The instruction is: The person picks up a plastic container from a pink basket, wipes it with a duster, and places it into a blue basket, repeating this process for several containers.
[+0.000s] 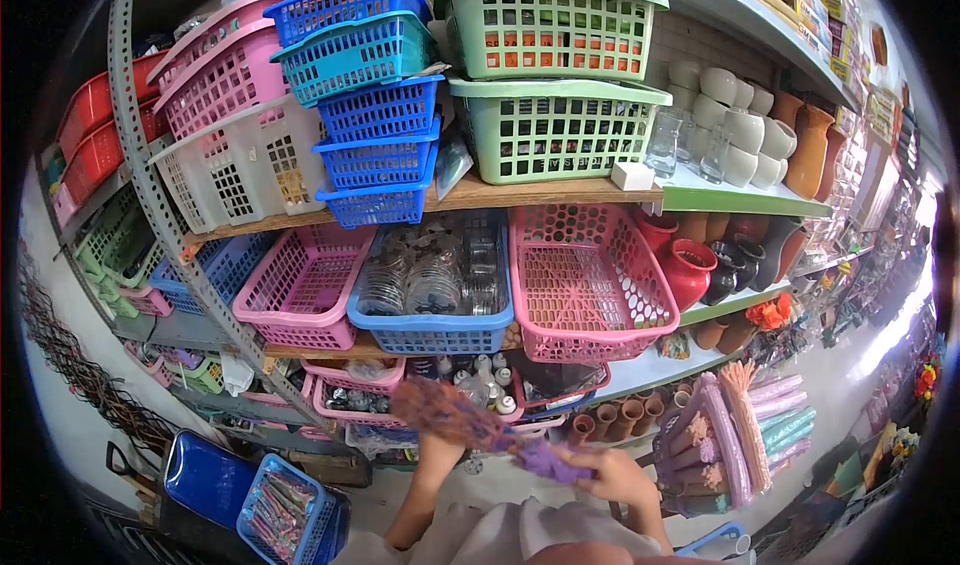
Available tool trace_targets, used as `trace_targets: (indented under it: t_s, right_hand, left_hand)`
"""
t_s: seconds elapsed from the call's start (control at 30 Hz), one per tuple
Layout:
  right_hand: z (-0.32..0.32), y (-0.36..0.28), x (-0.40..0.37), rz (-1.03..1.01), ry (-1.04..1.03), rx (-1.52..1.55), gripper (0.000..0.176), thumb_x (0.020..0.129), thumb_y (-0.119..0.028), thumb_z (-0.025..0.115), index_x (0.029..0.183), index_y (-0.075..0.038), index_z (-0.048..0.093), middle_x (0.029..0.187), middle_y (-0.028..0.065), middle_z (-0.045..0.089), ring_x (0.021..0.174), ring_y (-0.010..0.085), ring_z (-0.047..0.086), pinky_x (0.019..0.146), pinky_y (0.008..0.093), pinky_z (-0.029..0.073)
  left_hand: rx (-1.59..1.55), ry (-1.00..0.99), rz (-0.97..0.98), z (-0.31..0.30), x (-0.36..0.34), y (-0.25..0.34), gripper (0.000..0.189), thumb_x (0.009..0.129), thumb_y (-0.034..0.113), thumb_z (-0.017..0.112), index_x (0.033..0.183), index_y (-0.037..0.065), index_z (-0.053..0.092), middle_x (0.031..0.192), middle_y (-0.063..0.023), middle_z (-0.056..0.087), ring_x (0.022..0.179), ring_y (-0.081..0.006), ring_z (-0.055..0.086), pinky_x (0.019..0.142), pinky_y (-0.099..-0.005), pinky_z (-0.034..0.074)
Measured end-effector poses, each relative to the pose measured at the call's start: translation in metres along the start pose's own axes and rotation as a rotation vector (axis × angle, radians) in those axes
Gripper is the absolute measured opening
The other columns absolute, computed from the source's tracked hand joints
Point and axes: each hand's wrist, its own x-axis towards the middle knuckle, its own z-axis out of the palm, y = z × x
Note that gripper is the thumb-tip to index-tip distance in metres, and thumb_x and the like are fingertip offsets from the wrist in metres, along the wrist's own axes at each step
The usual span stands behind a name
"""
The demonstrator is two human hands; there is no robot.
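Note:
A long bundle [455, 415], mottled brown and orange with a purple end, stretches in front of me. It looks soft, like cloth or a duster, but blur hides its exact kind. My right hand [612, 477] is closed around the purple end. Under the brown part, my left hand [440, 455] touches the bundle; its fingers are hidden behind it. Just beyond the bundle, a low shelf holds a pink basket [350, 400] and several small bottles with white caps [490, 380].
A blue basket [430, 337] of clear lids stands between pink baskets [600, 345] [290, 315] on the middle shelf. Stacked baskets [560, 130] fill the shelf above. Rolled materials [735, 435] stand at right; a blue basket [285, 510] sits lower left beside a metal post [150, 165].

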Motion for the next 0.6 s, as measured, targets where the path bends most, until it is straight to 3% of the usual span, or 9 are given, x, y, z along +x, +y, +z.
trace_targets:
  t_s: [0.07, 0.1, 0.2, 0.27, 0.33, 0.4, 0.47, 0.5, 0.6]
  right_hand:
    - [-0.004, -0.013, 0.007, 0.124, -0.132, 0.042, 0.063, 0.067, -0.01, 0.067, 0.128, -0.022, 0.057, 0.101, 0.0165, 0.065, 0.082, 0.0367, 0.062, 0.074, 0.0389, 0.051]
    - [-0.002, -0.016, 0.01, 0.138, -0.018, -0.034, 0.065, 0.066, -0.01, 0.068, 0.129, -0.024, 0.056, 0.101, 0.0163, 0.065, 0.082, 0.0365, 0.062, 0.073, 0.0395, 0.05]
    - [0.01, -0.021, 0.017, 0.166, 0.151, -0.143, 0.067, 0.067, -0.011, 0.067, 0.131, -0.027, 0.054, 0.096, 0.0146, 0.065, 0.078, 0.036, 0.062, 0.07, 0.0411, 0.05]
    - [0.015, -0.023, 0.021, 0.175, 0.21, -0.178, 0.067, 0.068, -0.012, 0.066, 0.131, -0.028, 0.053, 0.091, 0.0131, 0.065, 0.075, 0.0356, 0.061, 0.069, 0.0421, 0.051]
    - [0.013, -0.022, 0.022, -0.045, 0.006, -0.038, 0.069, 0.068, -0.012, 0.066, 0.133, -0.029, 0.051, 0.088, 0.0122, 0.063, 0.075, 0.0348, 0.062, 0.068, 0.0429, 0.05]
    - [0.022, -0.028, 0.029, -0.004, 0.074, -0.054, 0.068, 0.068, -0.012, 0.066, 0.132, -0.029, 0.052, 0.088, 0.0126, 0.063, 0.075, 0.0349, 0.062, 0.068, 0.0426, 0.05]
    - [0.033, -0.036, 0.037, 0.086, 0.211, -0.085, 0.066, 0.069, -0.012, 0.066, 0.131, -0.028, 0.053, 0.087, 0.0133, 0.063, 0.076, 0.035, 0.062, 0.068, 0.0421, 0.05]
    - [0.034, -0.04, 0.04, 0.135, 0.25, -0.06, 0.064, 0.069, -0.013, 0.066, 0.13, -0.027, 0.054, 0.086, 0.013, 0.063, 0.075, 0.0349, 0.061, 0.067, 0.0419, 0.05]
    - [0.039, -0.038, 0.044, 0.021, 0.109, -0.039, 0.063, 0.069, -0.014, 0.067, 0.13, -0.026, 0.054, 0.087, 0.013, 0.064, 0.074, 0.0349, 0.062, 0.068, 0.0417, 0.05]
  left_hand:
    - [0.661, 0.148, 0.43, -0.006, 0.001, 0.015, 0.046, 0.077, 0.005, 0.066, 0.121, -0.001, 0.052, 0.109, -0.0201, 0.063, 0.097, -0.0324, 0.064, 0.084, -0.0348, 0.048]
    - [0.258, -0.017, 0.141, -0.011, -0.001, 0.025, 0.039, 0.08, 0.0, 0.064, 0.117, -0.002, 0.053, 0.108, -0.0125, 0.063, 0.099, -0.0194, 0.06, 0.088, -0.0318, 0.046]
    - [-0.035, 0.148, -0.028, -0.018, 0.002, 0.052, 0.039, 0.08, 0.002, 0.065, 0.117, -0.003, 0.052, 0.107, -0.0125, 0.063, 0.099, -0.0255, 0.06, 0.088, -0.0349, 0.046]
    - [-0.04, 0.174, 0.008, -0.025, 0.004, 0.051, 0.036, 0.081, 0.001, 0.063, 0.114, -0.004, 0.052, 0.101, -0.0128, 0.063, 0.092, -0.0256, 0.06, 0.083, -0.0345, 0.047]
    - [0.079, 0.186, 0.218, -0.037, 0.006, 0.052, 0.034, 0.081, -0.001, 0.063, 0.113, -0.004, 0.052, 0.094, -0.0121, 0.061, 0.086, -0.0196, 0.059, 0.076, -0.031, 0.046]
    - [0.139, 0.191, 0.321, -0.046, 0.006, 0.053, 0.033, 0.081, -0.002, 0.062, 0.112, -0.004, 0.052, 0.09, -0.0118, 0.061, 0.082, -0.0167, 0.059, 0.073, -0.0293, 0.046]
    - [0.031, 0.142, -0.136, -0.054, 0.002, 0.053, 0.033, 0.08, -0.002, 0.062, 0.112, -0.003, 0.053, 0.092, -0.0118, 0.061, 0.083, -0.0198, 0.059, 0.076, -0.0315, 0.046]
    - [-0.015, 0.203, -0.007, -0.054, 0.003, 0.048, 0.034, 0.079, -0.003, 0.061, 0.112, -0.002, 0.053, 0.088, -0.0116, 0.062, 0.081, -0.0213, 0.06, 0.076, -0.0325, 0.047]
    - [0.106, 0.2, -0.062, -0.065, -0.002, 0.028, 0.038, 0.077, -0.005, 0.062, 0.113, -0.001, 0.051, 0.087, -0.0105, 0.062, 0.082, -0.0229, 0.061, 0.078, -0.0325, 0.047]
